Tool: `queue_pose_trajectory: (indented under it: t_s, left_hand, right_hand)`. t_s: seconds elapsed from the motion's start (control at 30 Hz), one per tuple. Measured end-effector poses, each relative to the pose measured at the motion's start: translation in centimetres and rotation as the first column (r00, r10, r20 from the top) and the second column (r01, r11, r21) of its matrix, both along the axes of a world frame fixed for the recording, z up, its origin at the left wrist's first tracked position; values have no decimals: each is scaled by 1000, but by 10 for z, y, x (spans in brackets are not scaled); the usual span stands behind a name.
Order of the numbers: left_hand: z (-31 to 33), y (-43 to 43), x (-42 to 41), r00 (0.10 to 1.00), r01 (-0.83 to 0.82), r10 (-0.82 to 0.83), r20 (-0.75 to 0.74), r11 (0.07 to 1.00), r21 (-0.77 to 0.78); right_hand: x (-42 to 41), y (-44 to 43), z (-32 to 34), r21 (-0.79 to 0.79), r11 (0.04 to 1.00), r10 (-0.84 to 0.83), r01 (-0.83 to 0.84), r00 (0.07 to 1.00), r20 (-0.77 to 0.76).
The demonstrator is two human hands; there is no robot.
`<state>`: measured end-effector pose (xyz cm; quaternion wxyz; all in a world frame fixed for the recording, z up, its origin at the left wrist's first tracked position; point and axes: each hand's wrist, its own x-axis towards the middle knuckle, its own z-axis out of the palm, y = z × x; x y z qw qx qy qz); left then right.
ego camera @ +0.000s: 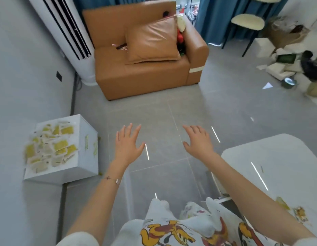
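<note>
Two grips hang over the grey tiled floor (163,107), both spread wide with straight fingers and holding nothing. The left grip (128,146) and the right grip (198,142) are palm down, side by side and apart.

Out to the left of the left grip, and apart from it, a white box (86,157) stands on the floor against the wall. Its side carries pale green print. On top lies a loose heap of small packets (54,146), white-edged with yellow centres. They may be sealed sachets, but the blur there leaves that unsure.

Just right of the right grip and a little nearer the person is the rounded corner of a glossy white tabletop (278,157), with a few yellow scraps at its near edge. A thin bracelet (116,181) sits on the wrist behind the left grip.

Well ahead of both grips is a tan leather sofa (141,77) with a matching cushion (152,39) propped on it. A white tower air conditioner (65,27) stands to its left. Far ahead and right of the right grip are blue curtains (216,15), a cream-seated chair (247,22), and a pile of clutter (287,63) on the floor.
</note>
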<state>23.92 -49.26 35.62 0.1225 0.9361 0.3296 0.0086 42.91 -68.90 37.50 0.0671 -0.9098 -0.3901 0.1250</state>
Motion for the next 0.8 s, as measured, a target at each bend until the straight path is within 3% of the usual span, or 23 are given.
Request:
queue_pose_trajectory:
  t_s: [0.33, 0.6, 0.8]
  left_hand:
    - [-6, 119, 2, 948, -318, 318, -10, 946, -55]
    - [-28, 203, 33, 831, -553, 556, -2, 826, -105]
    - [-27, 238, 34, 690, -717, 723, 2, 685, -133]
  right_hand:
    - [50, 190, -5, 68, 977, 207, -201, 974, -94]
    - [110, 324, -12, 36, 909, 417, -415, 902, -115]
    - [121, 419, -9, -21, 778, 621, -628, 774, -125]
